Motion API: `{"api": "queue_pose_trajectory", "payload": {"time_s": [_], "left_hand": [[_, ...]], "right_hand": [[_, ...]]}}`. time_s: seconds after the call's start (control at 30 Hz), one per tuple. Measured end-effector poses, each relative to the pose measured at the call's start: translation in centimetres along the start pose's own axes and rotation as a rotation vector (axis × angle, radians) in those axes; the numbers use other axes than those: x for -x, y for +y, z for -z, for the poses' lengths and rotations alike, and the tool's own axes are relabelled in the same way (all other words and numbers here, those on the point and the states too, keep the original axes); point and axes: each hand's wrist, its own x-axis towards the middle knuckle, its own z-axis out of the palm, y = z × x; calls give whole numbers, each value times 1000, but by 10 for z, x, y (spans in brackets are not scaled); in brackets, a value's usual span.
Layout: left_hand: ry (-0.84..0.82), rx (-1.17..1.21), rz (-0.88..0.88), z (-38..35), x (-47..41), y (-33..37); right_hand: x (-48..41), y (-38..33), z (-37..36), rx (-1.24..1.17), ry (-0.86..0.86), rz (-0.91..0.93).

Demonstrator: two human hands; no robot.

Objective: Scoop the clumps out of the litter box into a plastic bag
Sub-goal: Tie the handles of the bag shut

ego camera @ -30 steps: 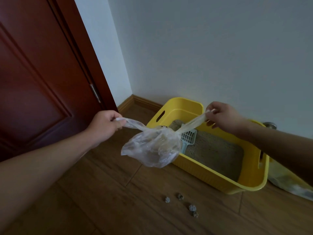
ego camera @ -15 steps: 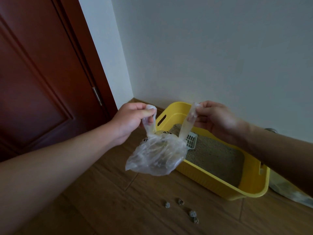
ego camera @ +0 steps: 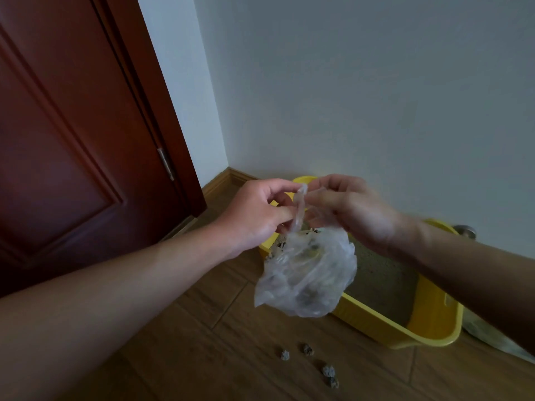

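Note:
A clear plastic bag (ego camera: 307, 273) with dark clumps inside hangs in the air over the near left end of the yellow litter box (ego camera: 434, 328). My left hand (ego camera: 254, 215) pinches one bag handle and my right hand (ego camera: 353, 212) pinches the other; the two handles meet between my hands above the bag. Grey litter (ego camera: 382, 279) fills the box. The bag and my hands hide the scoop. Several small grey clumps (ego camera: 308, 349) lie on the wooden floor in front of the box.
A dark red door (ego camera: 72, 140) stands at the left with a hinge (ego camera: 165, 163). A white wall rises behind the box. Another crumpled bag (ego camera: 492, 337) lies right of the box. A metal doorstop (ego camera: 464, 231) sits by the wall.
My hands have come together, bringing the two bag handles from spread apart to touching above the bag. The bag has risen slightly and now covers the scoop.

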Motion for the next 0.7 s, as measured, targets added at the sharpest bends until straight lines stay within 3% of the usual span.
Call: {"api": "queue_pose_trajectory", "payload": {"time_s": [0.23,0.33,0.53,0.7], "left_hand": [[76,-242,-179,-17,-5,-5],[109,-279,-100,-12,-4,-7],[-186,-331,45,5,11,20],[-160,-284,108,5,18,74]], "right_hand": [[-2,-2,-11,191,258,34],[-1,-12,-9,205,304,51],[-1,-62,-12,210,346,83],[9,-126,-14,268,371,130]]}}
